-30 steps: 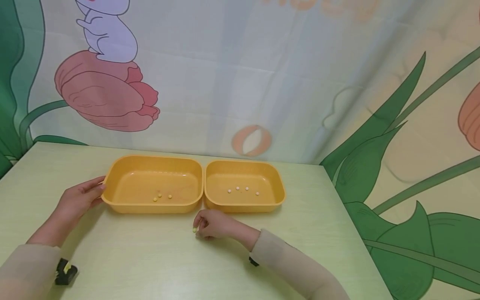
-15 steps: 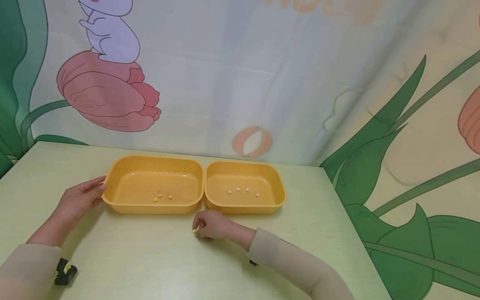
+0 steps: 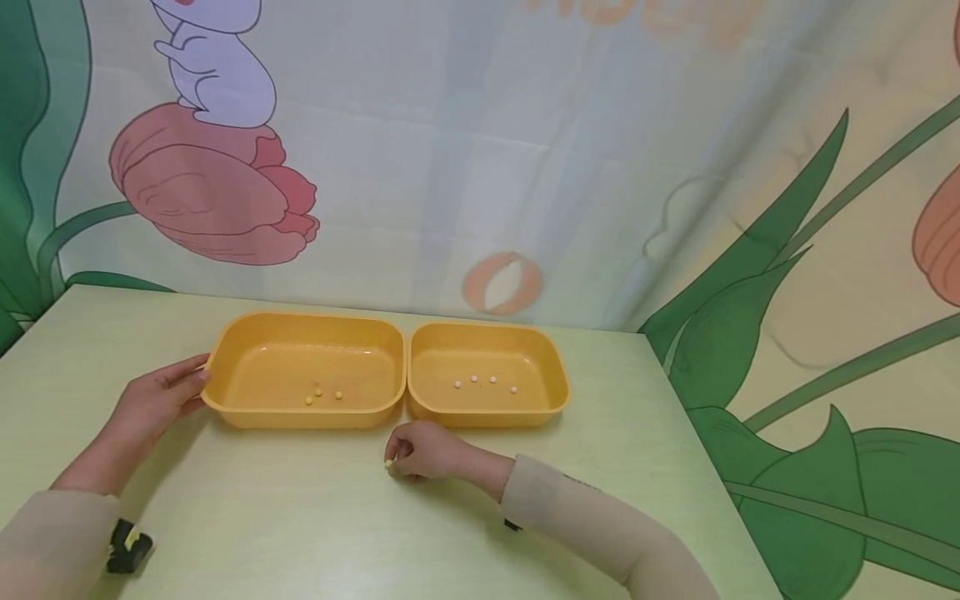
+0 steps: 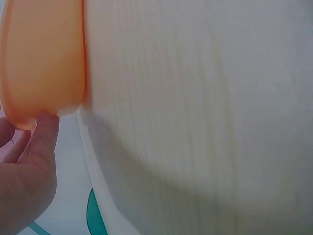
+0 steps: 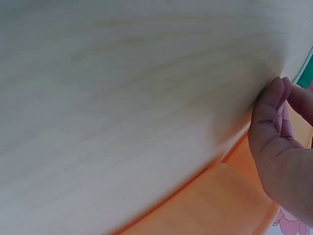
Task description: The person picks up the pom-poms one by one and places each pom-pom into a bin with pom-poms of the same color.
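Observation:
My left hand (image 3: 156, 400) rests against the left end of the larger yellow tray (image 3: 300, 419), its fairly straight fingers (image 4: 45, 134) touching the outer wall. In front of the trays, low over the table, my right hand (image 3: 423, 450) pinches a small pale-yellow bead (image 3: 388, 463) between thumb and fingertips. The right wrist view shows the fingertips together, with the bead hidden. Inside the larger tray lie 3 small yellow beads (image 3: 318, 392). Several small white beads (image 3: 474, 379) lie in the smaller yellow tray (image 3: 491, 418), which stands against its right side.
The trays stand near the back edge of a pale wooden table (image 3: 300, 517). Behind it hangs a printed curtain (image 3: 420, 167) with flowers and leaves. A small black device (image 3: 129, 547) is at the left cuff.
Almost nothing has moved: the pinched bead sits very slightly lower at my right fingertips. Trays, loose beads and left hand stay in place.

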{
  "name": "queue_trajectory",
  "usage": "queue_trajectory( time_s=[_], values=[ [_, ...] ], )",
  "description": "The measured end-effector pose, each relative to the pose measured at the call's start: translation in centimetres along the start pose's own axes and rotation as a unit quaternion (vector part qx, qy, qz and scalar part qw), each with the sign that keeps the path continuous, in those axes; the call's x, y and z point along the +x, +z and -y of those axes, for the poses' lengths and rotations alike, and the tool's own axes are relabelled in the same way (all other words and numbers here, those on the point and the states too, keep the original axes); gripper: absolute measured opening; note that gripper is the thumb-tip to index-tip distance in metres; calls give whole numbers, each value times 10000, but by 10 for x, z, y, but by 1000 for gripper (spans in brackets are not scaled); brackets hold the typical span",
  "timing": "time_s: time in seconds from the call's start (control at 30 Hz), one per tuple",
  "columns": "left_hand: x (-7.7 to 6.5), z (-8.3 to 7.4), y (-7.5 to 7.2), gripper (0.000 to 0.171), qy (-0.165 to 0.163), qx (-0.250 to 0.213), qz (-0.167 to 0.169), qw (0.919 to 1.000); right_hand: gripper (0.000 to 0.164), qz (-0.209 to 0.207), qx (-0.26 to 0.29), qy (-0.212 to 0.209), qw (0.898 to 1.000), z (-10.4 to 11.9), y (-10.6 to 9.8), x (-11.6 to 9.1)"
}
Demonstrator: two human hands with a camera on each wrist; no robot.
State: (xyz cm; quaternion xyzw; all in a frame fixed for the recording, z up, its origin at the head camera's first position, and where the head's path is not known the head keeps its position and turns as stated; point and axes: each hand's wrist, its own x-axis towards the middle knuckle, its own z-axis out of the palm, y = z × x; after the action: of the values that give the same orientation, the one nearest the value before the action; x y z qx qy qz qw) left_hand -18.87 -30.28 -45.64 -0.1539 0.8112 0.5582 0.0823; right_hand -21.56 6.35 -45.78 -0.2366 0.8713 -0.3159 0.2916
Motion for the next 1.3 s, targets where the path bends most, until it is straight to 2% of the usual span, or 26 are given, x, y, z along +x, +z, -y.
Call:
queue_trajectory(
  time_s=[0.33,0.57,0.73,1.0,1.3],
  values=[
    [0,-3,1,65,4,27,-43,10000,4,17,189,-247,9995,8,-16,-12],
    [1,-3,0,65,30,86,-100,9999,8,219,331,-490,9980,25,-40,-18],
    [0,-3,0,65,18,51,-75,10000,11,418,496,-461,9968,40,-61,-22],
    [2,-2,0,64,11,11,-93,10000,15,783,396,-416,9953,62,-87,-13],
    [2,0,1,64,-27,-24,-54,10000,18,1145,133,-437,9924,78,-119,7]
  ],
)
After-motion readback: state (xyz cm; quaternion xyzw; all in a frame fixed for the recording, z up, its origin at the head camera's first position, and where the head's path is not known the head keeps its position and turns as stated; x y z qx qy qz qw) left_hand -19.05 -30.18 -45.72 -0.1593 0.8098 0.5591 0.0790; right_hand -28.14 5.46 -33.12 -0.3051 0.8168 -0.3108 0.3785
